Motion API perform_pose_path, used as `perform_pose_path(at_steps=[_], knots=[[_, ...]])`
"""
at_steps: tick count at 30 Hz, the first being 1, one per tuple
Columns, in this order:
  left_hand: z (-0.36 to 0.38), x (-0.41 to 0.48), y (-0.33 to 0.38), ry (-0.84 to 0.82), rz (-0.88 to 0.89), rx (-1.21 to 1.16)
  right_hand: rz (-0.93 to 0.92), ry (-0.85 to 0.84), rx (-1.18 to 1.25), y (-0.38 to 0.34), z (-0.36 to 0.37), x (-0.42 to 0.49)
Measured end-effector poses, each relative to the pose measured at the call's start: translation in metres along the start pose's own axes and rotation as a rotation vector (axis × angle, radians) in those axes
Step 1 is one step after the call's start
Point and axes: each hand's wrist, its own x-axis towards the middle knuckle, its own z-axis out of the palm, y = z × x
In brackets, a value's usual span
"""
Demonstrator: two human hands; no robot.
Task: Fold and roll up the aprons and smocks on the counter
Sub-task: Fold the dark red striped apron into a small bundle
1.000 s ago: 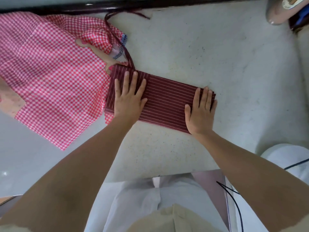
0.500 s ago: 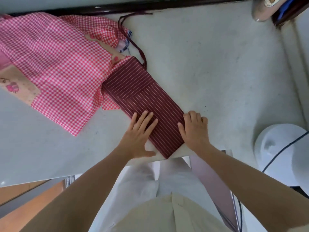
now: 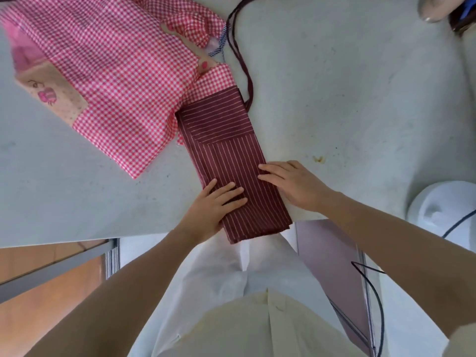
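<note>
A dark red striped apron point(image 3: 226, 140), folded into a long narrow strip, lies on the grey counter point(image 3: 347, 104) running away from me, its near end overhanging the front edge. My left hand point(image 3: 216, 204) lies flat on its near left part, fingers straight. My right hand point(image 3: 291, 181) presses flat on its right edge, fingers pointing left. Its dark ties point(image 3: 240, 55) trail off toward the back. A red-and-white checked smock point(image 3: 108, 73) lies spread out at the left, its corner touching the apron's far end.
A beige patch pocket point(image 3: 51, 99) with a pink picture is sewn on the smock. A white round object point(image 3: 448, 207) with a black cable stands at the right. A bottle base point(image 3: 435, 9) sits at the back right corner.
The folded apron has been turned from lying crosswise to pointing away from me, its near end pulled to the counter's front edge. Both hands shifted to that near end.
</note>
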Motion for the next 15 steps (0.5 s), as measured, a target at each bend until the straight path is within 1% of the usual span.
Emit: perform_pose_path(at_steps=[2, 4, 6, 7, 9, 10, 13, 15], knots=[[-0.017, 0.005, 0.000, 0.093, -0.158, -0.326, 0.010, 0.037, 0.022, -0.002, -0.001, 0.003], [-0.039, 0.011, 0.001, 0.202, -0.429, -0.622, 0.045, 0.092, 0.048, -0.002, -0.005, 0.008], [-0.051, 0.016, 0.000, 0.262, -0.678, -0.835, 0.117, 0.121, 0.104, -0.005, -0.011, 0.015], [-0.053, 0.017, -0.003, 0.260, -0.756, -0.917, 0.158, 0.113, 0.165, -0.006, -0.014, 0.020], [-0.054, 0.017, -0.009, 0.236, -0.836, -1.021, 0.220, 0.086, 0.310, -0.008, -0.020, 0.030], [-0.054, 0.017, -0.011, 0.241, -0.855, -1.068, 0.227, 0.088, 0.324, -0.007, -0.022, 0.036], [-0.048, 0.012, -0.012, 0.265, -0.890, -1.181, 0.243, 0.078, 0.256, -0.006, -0.018, 0.042], [-0.046, 0.009, -0.007, 0.293, -0.859, -1.212, 0.327, 0.112, 0.319, -0.010, -0.011, 0.037]])
